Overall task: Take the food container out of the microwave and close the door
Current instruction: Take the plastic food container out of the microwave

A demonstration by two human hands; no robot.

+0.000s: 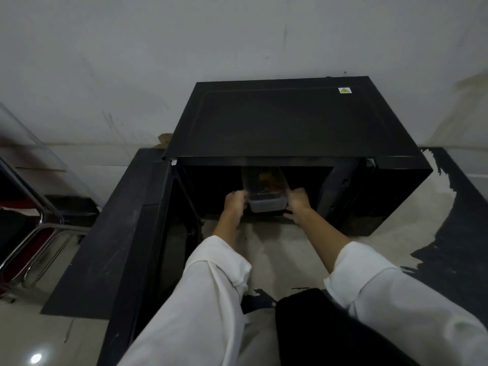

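A black microwave (277, 120) stands on a worn pale surface against the wall. Its door (148, 233) is swung wide open to the left. A clear plastic food container (266, 204) with orange and dark food inside sits at the mouth of the oven cavity, its far half still inside. My left hand (235, 203) grips the container's left end and my right hand (298, 203) grips its right end. Both arms wear white sleeves.
The pale counter (285, 254) has dark peeled patches at the right (462, 233). A metal-framed chair (34, 233) with a dark red seat stands at the far left. A dark garment (330, 331) fills the bottom middle. The grey wall (184, 48) is directly behind the microwave.
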